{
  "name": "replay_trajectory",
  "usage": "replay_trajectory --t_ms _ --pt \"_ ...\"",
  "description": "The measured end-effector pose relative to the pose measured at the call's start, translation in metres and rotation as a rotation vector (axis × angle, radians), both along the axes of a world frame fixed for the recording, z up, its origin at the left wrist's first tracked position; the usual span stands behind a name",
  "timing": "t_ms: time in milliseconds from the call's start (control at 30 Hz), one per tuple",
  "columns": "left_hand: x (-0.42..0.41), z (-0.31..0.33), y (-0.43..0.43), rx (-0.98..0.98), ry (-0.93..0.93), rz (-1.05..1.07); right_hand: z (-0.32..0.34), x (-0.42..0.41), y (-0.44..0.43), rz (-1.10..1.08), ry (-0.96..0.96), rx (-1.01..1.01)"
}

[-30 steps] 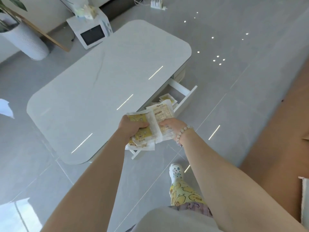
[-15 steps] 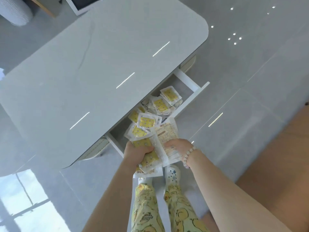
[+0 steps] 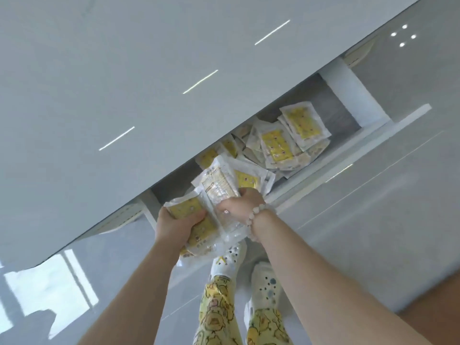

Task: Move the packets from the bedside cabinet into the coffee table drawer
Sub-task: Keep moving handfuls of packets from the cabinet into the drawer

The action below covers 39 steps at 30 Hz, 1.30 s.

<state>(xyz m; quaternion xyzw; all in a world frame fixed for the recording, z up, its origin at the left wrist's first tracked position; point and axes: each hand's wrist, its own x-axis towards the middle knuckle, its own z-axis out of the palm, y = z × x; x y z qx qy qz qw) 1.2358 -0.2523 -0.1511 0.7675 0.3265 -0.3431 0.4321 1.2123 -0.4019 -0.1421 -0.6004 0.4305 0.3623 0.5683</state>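
Both hands hold one bundle of clear packets with yellow fronts at the near left corner of the open coffee table drawer. My left hand grips the bundle's left side. My right hand, with a bead bracelet on its wrist, grips the right side. The top of the bundle leans over the drawer's front rail. Inside the drawer lie several more yellow packets, partly under the white tabletop.
The glossy white coffee table top fills the upper left and overhangs the drawer. My feet in white clogs stand on the grey tiled floor just in front of the drawer. A brown surface shows at the lower right corner.
I have leaned in closer over the drawer. Both hands have carried the bundle forward, from in front of the drawer to over its front rail.
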Motion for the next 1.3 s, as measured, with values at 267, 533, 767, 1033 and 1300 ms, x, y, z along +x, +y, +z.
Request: replay_trajectory --t_ms 267,533,767,1033,1300 --pt "0.021 -0.105 0.016 0.185 -0.056 -0.05 -0.107 0.029 0.029 0.307 -0.032 -0.139" --pt "0.014 -0.13 0.022 0.275 -0.047 -0.093 -0.122 0.036 0.052 0.718 -0.216 -0.442" --pt "0.02 -0.133 0.028 0.39 -0.025 -0.236 -0.119 0.043 0.061 0.947 -0.368 -0.759" --pt "0.004 -0.097 0.023 0.414 -0.112 -0.337 -0.09 0.037 0.05 1.026 -0.283 -0.782" --pt "0.0 0.012 0.04 0.363 -0.082 -0.536 0.037 0.038 0.026 1.191 -0.311 -0.69"
